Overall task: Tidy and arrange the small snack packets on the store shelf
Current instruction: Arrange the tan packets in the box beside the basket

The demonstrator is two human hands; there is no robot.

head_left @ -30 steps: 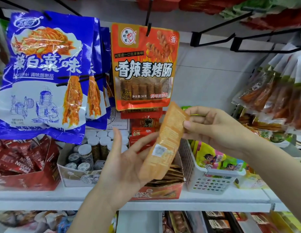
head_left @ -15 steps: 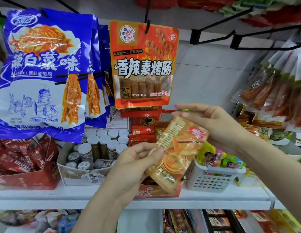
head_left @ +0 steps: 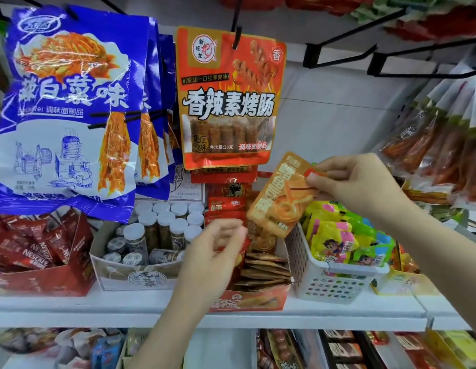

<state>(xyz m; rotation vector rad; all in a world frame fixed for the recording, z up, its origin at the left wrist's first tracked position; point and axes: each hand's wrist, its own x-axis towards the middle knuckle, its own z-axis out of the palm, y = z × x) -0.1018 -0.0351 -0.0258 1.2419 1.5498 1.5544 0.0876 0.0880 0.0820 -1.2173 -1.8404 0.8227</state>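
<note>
Orange foil snack packet (head_left: 280, 197), thin, light and probably slick, hangs tilted above its open display box (head_left: 254, 299) on the shelf (head_left: 338, 310). Right hand (head_left: 356, 182) pinches its top corner, the best hold; left hand (head_left: 215, 251), blurred, fingers loosely curled, seemingly empty.

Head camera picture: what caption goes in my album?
Right hand pinches an orange snack packet above its open box; left hand hovers.

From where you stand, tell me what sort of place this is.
Most likely a small grocery or convenience store: snack bags hang on display hooks, and a white shelf holds open boxes of Nescafe sachets.
</note>
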